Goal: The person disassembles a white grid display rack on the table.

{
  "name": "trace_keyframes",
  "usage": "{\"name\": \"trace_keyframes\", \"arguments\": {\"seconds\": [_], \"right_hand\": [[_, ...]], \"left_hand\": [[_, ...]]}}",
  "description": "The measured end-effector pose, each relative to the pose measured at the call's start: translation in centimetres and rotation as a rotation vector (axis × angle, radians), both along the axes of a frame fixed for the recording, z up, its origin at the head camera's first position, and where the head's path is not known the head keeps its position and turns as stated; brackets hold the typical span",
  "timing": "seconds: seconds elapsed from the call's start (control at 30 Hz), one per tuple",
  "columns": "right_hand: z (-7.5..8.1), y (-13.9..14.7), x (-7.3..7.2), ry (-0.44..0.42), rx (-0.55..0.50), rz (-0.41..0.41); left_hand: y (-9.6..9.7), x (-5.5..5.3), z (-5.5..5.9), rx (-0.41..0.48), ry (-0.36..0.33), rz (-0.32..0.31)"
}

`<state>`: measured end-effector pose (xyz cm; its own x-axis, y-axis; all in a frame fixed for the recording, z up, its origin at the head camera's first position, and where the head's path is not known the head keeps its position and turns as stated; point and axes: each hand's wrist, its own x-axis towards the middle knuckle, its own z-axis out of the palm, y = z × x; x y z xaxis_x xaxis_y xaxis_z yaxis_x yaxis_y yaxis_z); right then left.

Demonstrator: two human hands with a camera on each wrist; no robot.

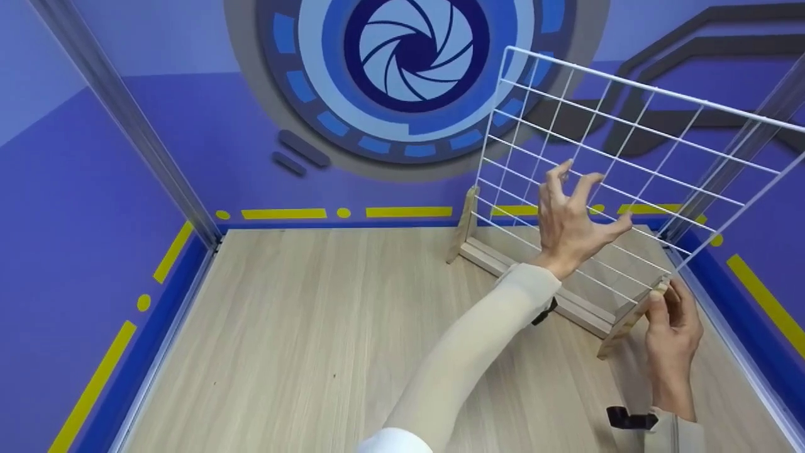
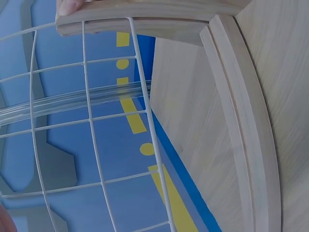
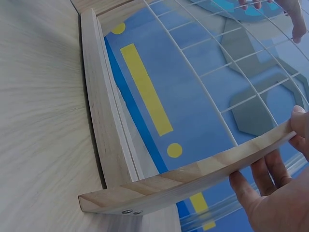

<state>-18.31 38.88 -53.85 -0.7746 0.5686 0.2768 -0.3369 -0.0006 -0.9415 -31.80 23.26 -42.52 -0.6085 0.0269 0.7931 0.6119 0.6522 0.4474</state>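
A white wire grid panel [image 1: 635,145] stands in a wooden stand [image 1: 541,283] with two side posts and a grooved crossbar. My right hand [image 1: 673,340] holds the top of the near right side post [image 3: 193,169], thumb on one face and fingers on the other. In front of the grid, my left hand [image 1: 569,220] has its fingers spread and bent, with nothing held between them. Whether its fingertips touch the wires cannot be made out. The left wrist view shows the grid's lower edge [image 2: 153,130] above the crossbar [image 2: 251,125], with a gap between them.
The stand rests on a light wood tabletop [image 1: 283,327], toward its right side. Blue printed wall panels [image 1: 182,126] rise behind and on both sides. Metal corner posts [image 1: 132,126] stand at the back.
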Motion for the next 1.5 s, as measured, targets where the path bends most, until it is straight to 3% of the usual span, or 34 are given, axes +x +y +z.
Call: {"name": "trace_keyframes", "arguments": {"seconds": [0.17,0.37,0.67,0.87,1.03,1.3,1.5], "right_hand": [[0.1,0.1,0.0,-0.03,0.008,-0.01],[0.2,0.2,0.2,-0.076,0.001,-0.004],[0.0,0.2,0.3,-0.125,0.014,-0.018],[0.1,0.2,0.4,-0.124,0.021,-0.03],[0.3,0.2,0.4,-0.171,0.018,-0.017],[0.2,0.2,0.2,-0.063,0.002,-0.006],[0.4,0.3,0.3,-0.153,0.002,-0.001]], "left_hand": [[-0.1,0.0,0.8,0.008,0.013,-0.02],[-0.2,-0.3,1.4,0.039,0.0,-0.002],[-0.2,-0.1,1.7,0.036,-0.016,0.003],[-0.2,0.1,2.7,0.021,0.022,-0.019],[-0.1,0.1,3.3,0.026,0.029,-0.031],[0.0,0.2,4.1,-0.002,0.042,-0.012],[0.0,0.4,4.4,-0.001,0.032,-0.009]]}}
